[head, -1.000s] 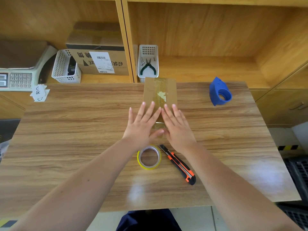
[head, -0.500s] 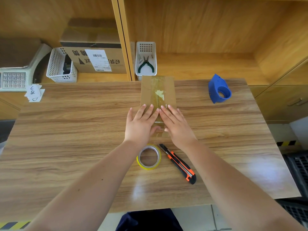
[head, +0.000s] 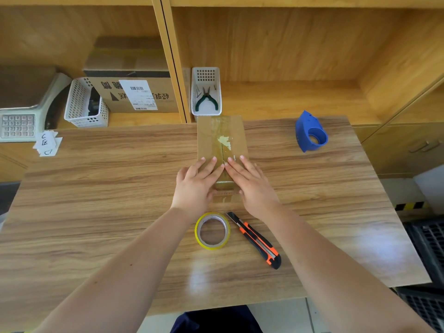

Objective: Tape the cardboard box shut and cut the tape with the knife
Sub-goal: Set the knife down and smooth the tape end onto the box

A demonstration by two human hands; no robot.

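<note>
A flat cardboard box [head: 219, 133] lies at the table's far middle, with shiny clear tape along its centre seam and a torn pale patch. My left hand [head: 195, 185] and my right hand [head: 252, 186] rest flat on its near end, palms down, fingertips meeting over the seam. Neither hand holds anything. Just behind my wrists lies a yellow-edged roll of clear tape [head: 212, 230]. Next to it on the right lies an orange and black utility knife [head: 255, 239], blade end pointing toward the box.
A blue tape dispenser [head: 311, 132] stands at the table's far right. Behind the table, shelves hold a white basket with pliers [head: 206, 92], another white basket [head: 84, 104], a labelled carton [head: 139, 92] and a scale [head: 21, 109]. Paper slips [head: 48, 144] lie far left.
Both hands have slid back toward me along the box's taped seam, their fingers drawing closer together. Tape roll and knife have stayed put.
</note>
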